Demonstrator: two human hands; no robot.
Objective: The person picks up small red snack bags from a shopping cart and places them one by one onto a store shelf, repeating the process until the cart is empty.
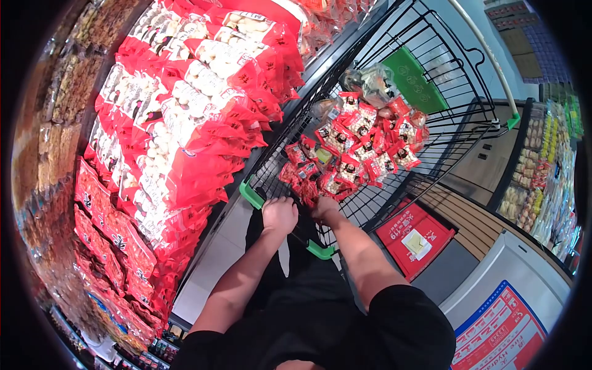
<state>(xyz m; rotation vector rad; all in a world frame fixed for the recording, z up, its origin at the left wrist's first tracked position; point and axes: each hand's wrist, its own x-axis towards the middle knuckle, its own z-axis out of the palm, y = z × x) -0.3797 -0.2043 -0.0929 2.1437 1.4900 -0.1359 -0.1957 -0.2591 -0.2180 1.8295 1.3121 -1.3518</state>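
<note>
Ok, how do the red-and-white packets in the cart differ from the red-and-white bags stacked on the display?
The packets in the cart lie jumbled at various angles, while the display bags are stacked close together in rows. The packets also look smaller in this view than the display bags. Both have red-and-white packaging.

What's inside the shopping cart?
Shopping cart: a heap of red-and-white packets, dark red packets towards the handle, clear bags near the green panel. Whatever lies beneath the heap is covered.
</note>
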